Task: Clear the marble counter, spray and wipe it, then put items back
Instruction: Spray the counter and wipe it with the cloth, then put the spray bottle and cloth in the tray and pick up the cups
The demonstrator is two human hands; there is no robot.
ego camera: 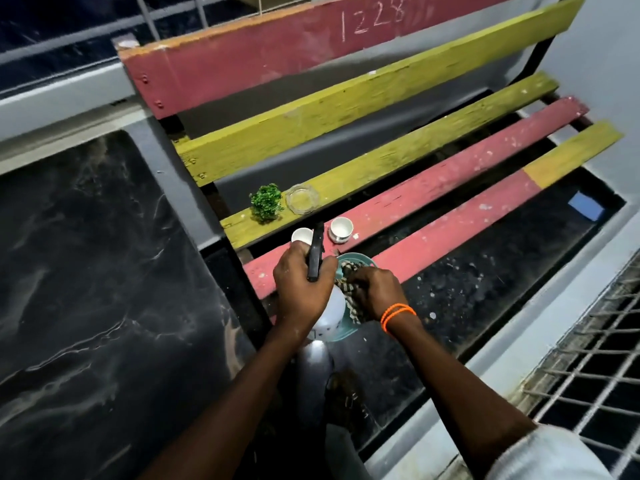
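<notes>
Our left hand [304,285] wraps the spray bottle [329,306] at its neck; our right hand [375,292] pinches the checked cloth [346,271] in the teal bowl [360,260] on the bench [433,192]. Lifting carelessly could knock the nearby cups [341,228] off

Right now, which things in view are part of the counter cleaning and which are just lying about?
Part of the job:
- spray bottle, held by left hand
- checked cloth, gripped by right hand
- teal bowl
- two white cups
- glass ashtray
- small green plant
- marble counter

Lying about:
- blue scrap
- metal grate
</notes>
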